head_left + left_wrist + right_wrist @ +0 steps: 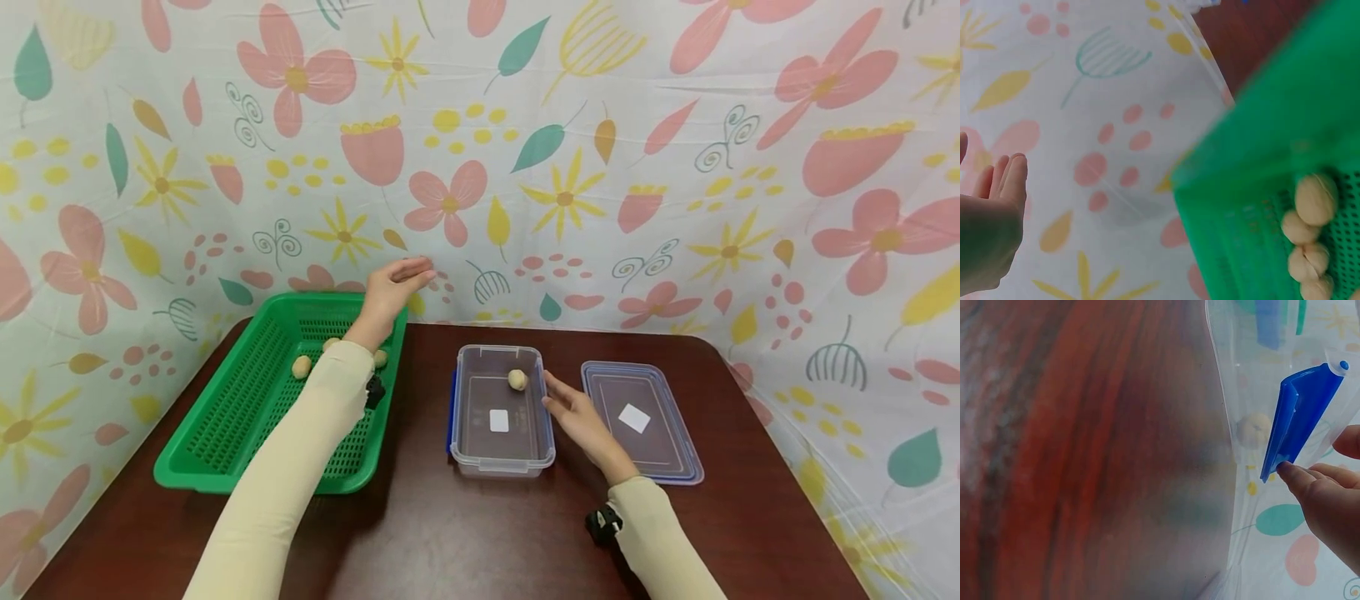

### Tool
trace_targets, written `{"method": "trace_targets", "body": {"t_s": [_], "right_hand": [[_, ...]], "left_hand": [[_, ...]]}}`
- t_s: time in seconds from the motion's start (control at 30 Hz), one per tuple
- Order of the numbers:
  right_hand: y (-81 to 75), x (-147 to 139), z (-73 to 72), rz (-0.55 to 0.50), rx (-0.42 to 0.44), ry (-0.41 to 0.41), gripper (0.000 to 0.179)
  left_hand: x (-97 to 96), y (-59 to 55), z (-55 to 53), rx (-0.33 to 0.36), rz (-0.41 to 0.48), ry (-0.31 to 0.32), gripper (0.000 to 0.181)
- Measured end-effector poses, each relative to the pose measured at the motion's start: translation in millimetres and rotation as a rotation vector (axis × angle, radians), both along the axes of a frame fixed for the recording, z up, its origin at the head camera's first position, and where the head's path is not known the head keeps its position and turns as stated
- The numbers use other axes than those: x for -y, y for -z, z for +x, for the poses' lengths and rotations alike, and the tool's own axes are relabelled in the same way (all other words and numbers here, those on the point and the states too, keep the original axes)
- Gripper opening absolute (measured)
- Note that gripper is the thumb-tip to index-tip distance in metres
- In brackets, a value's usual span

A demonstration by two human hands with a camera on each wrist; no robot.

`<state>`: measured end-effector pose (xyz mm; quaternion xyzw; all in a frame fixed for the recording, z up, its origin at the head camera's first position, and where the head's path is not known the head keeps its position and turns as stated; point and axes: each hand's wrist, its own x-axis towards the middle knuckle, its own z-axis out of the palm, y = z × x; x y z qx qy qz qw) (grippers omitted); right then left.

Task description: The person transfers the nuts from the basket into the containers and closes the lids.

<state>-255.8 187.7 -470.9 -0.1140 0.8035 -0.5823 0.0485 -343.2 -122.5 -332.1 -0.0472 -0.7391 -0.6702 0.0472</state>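
Observation:
My left hand (392,293) is raised over the far right corner of a green plastic basket (168,471), fingers extended, with nothing seen in it. In the left wrist view that hand (994,219) is at the left edge. Several walnuts (1316,200) lie in the basket, one walnut (302,367) near its middle. A clear plastic container (501,460) stands open on the table with one walnut (517,380) inside. My right hand (583,421) is at the container's right side; in the right wrist view a fingertip touches its hanging blue latch (1304,412).
A clear lid (637,446) with a blue edge lies on the dark wooden table (465,533), right of the container. Behind the table hangs a flower-patterned cloth (450,108). Another blue latch (453,412) hangs at the container's left side.

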Motion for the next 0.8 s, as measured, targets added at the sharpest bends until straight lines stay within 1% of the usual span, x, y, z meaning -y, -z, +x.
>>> {"method": "trace_targets", "body": {"t_s": [0.13,0.3,0.33,0.53,0.57,0.8], "right_hand": [[0.5,0.1,-0.8,0.012,-0.011,0.008,0.052],[0.4,-0.3,0.5,0.004,-0.014,0.009,0.053],[0.3,-0.3,0.8,0.002,-0.013,0.008,0.053],[0.5,-0.6,0.1,-0.002,0.007,0.004,0.053],[0.6,-0.5,0.1,0.0,0.008,0.003,0.053],[-1.5,0.3,1.2,0.007,-0.004,0.008,0.053]], "left_hand": [[17.5,4.6,2.8,0.016,0.006,-0.014,0.046],[38.0,13.6,2.2,0.022,-0.012,-0.041,0.047],[41.4,12.1,5.2,0.03,-0.02,-0.048,0.047],[68.5,23.7,4.9,0.02,-0.041,-0.101,0.048],[74.0,29.0,2.0,0.017,-0.046,-0.113,0.049],[103.8,39.9,3.1,0.06,-0.09,-0.158,0.052]]}}
